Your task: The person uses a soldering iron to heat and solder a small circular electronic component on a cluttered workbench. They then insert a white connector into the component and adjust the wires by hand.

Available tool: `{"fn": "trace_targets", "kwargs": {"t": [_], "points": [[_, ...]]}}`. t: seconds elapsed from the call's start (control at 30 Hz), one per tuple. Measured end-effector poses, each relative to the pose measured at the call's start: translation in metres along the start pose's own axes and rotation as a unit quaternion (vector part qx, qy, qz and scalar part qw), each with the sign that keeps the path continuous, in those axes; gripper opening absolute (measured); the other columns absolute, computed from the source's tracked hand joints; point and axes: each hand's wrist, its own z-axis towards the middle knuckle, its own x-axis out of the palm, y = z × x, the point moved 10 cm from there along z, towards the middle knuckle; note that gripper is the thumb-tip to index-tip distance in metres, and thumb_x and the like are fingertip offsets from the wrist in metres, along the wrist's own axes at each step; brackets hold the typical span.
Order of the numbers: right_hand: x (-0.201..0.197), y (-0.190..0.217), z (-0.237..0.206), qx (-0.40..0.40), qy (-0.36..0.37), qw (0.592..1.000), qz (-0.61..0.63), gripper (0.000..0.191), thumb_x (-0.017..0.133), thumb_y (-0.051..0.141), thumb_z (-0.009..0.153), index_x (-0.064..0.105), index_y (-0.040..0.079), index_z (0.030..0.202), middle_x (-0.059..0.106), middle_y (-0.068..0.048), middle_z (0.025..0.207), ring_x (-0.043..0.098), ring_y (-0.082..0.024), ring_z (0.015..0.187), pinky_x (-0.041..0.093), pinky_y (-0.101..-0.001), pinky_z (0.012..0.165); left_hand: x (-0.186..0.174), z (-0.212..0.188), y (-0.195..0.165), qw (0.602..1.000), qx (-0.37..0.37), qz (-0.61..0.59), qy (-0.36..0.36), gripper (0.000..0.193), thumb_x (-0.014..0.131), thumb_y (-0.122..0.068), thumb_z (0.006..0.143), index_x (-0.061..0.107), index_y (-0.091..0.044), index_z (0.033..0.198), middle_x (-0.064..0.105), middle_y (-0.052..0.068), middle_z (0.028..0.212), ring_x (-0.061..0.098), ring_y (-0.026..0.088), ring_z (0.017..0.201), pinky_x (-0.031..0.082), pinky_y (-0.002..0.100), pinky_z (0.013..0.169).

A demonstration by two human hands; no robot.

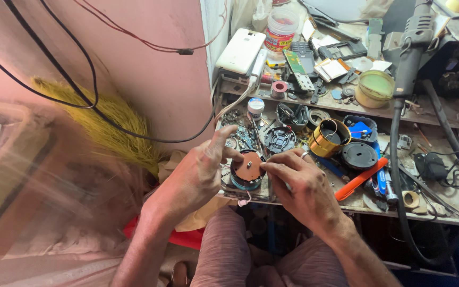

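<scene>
Head view: both hands (197, 172) (298, 183) pinch round speaker part (248, 169).

Round motor part (248, 170), orange top face up, at bench edge

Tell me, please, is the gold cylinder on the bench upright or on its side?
On its side: the gold cylinder lies tilted, its dark open mouth facing sideways towards the camera, beside the black disc.

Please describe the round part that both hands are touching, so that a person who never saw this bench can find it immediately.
Start at the cluttered workbench against the pink wall and go to its front left edge. There the left hand and the right hand meet over a short round part. Unlike the shiny gold cylinder and the black discs nearby, it has a flat orange top with a small metal piece at its centre.
</scene>
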Motion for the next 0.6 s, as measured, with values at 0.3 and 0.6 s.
{"fn": "trace_targets", "kwargs": {"t": [0.3, 0.6], "points": [[0.004, -0.007, -0.001, 0.004, 0.004, 1.0, 0.017, 0.032, 0.071, -0.007, 0.078, 0.073, 0.004, 0.108, 0.071, -0.009, 0.101, 0.069, -0.027, 0.093, 0.055, -0.0381, 0.08, 0.009, -0.004, -0.011, 0.996, 0.052, 0.046, -0.049, 0.048, 0.071, -0.002, 0.088, 0.059, -0.002, 0.135, 0.067, 0.017, 0.105, 0.065, 0.032, 0.1, 0.053, 0.041, 0.086], [0.007, -0.015, -0.002, 0.013, 0.018, 0.999, 0.039, 0.038, 0.07, -0.008, 0.077, 0.074, 0.005, 0.112, 0.07, -0.009, 0.101, 0.068, -0.028, 0.094, 0.055, -0.0385, 0.081, 0.012, -0.004, 0.002, 0.998, 0.03, 0.031, -0.039, 0.032, 0.071, -0.005, 0.09, 0.069, 0.001, 0.122, 0.061, 0.02, 0.112, 0.066, 0.033, 0.099, 0.054, 0.039, 0.082]]}}
